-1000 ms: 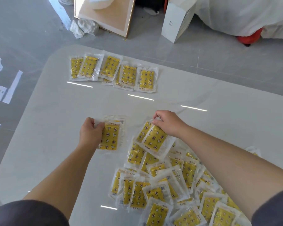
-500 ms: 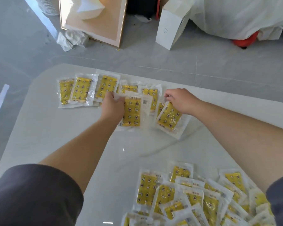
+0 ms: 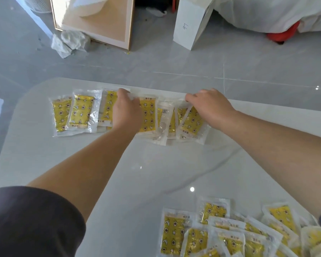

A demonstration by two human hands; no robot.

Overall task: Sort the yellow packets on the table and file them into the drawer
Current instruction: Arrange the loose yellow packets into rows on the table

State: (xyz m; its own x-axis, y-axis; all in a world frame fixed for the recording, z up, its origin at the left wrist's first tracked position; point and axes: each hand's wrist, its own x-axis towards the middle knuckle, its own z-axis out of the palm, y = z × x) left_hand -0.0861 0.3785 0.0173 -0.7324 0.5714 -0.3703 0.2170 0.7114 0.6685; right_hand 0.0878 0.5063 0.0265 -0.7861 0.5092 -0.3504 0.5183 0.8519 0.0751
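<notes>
Set held packets (image 3: 192, 122) flat, edges aligned with the row (image 3: 78, 112) (left hand (image 3: 127, 112), right hand (image 3: 209, 106) each pinch one).

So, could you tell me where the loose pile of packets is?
In the head view, the pile lies at the table's near right, apart from the far row.

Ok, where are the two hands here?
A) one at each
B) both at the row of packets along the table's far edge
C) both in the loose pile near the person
B: the left hand and right hand both touch the row of yellow packets at the far edge; the loose pile lies untouched.
</notes>
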